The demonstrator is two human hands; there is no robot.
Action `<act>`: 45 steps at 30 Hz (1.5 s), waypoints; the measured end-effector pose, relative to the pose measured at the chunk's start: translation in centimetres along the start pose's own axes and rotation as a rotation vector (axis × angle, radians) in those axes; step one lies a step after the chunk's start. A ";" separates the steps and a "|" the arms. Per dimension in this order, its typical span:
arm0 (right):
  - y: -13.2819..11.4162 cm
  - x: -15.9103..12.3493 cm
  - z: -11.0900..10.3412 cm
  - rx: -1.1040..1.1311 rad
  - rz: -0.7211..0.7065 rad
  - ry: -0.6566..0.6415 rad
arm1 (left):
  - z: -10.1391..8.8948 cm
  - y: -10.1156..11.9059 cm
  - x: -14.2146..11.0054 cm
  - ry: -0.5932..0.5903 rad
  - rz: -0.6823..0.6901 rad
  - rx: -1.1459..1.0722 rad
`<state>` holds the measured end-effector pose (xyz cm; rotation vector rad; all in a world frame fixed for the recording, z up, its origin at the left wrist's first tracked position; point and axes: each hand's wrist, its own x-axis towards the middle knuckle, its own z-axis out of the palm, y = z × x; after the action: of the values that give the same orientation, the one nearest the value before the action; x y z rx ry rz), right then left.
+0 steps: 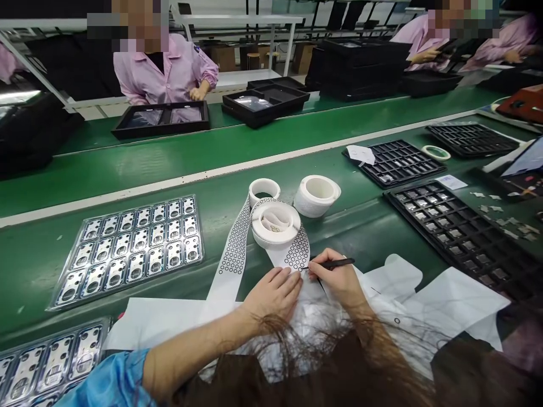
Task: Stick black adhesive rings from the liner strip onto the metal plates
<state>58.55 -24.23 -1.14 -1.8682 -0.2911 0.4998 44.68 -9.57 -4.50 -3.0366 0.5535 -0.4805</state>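
My left hand (274, 291) lies flat with fingers stretched out on a white backing strip (235, 249) printed with rows of small black rings. That strip unwinds from a white roll (275, 221) just beyond my hands. My right hand (337, 277) is closed round black tweezers (335, 263), whose tip touches the end of the strip near the rings (297, 254). White paper sheets (424, 299) lie under and to the right of both hands. My hair hides the lower wrists.
A clear tray of metal parts (136, 243) sits left, another (46, 362) at the lower left. Black compartment trays (458, 237) (399, 161) stand right. Two more white rolls (316, 195) (263, 189) lie behind. People in pink coats (165, 68) work across the green conveyor (190, 152).
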 end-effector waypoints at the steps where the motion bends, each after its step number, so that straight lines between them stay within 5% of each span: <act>1: 0.0 0.0 0.0 0.009 0.007 -0.003 | 0.0 0.0 0.0 0.002 0.000 0.000; 45: 0.1 0.3 -0.1 0.191 0.109 -0.026 | -0.8 -0.1 0.4 -0.056 -0.023 -0.037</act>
<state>58.91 -24.24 -1.25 -1.6988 -0.1530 0.6054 44.80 -9.60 -3.66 -3.0835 0.5312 -0.3888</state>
